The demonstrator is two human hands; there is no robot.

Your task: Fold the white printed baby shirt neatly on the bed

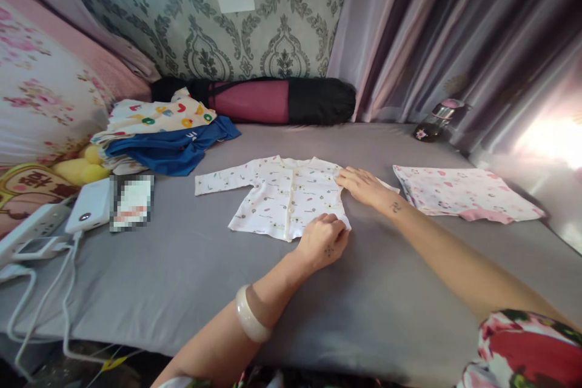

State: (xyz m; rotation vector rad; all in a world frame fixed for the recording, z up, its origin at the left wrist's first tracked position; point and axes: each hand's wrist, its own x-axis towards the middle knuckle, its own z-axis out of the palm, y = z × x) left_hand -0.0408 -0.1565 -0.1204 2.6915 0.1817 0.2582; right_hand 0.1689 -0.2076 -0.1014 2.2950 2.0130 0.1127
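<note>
A small white buttoned baby top point(273, 200) with a scattered print lies spread front-up on the grey sheet. Its left-hand sleeve stretches straight out, while the other sleeve is partly covered. My left hand point(324, 241), with a pale bangle on the wrist, is closed at the top's lower right hem corner, its fingers curled onto the cloth. My right hand point(361, 185) lies over the shoulder and sleeve on the right side, fingers stretched out and touching the fabric.
A folded pink-and-white printed cloth point(468, 194) lies at right, a dark flask point(439, 121) behind it. Heaped clothes point(163, 133) sit at back left. A rolled maroon-and-black bag point(254, 101) lines the wall. At left are a white power bank point(90, 206), power strip point(36, 230) and cables.
</note>
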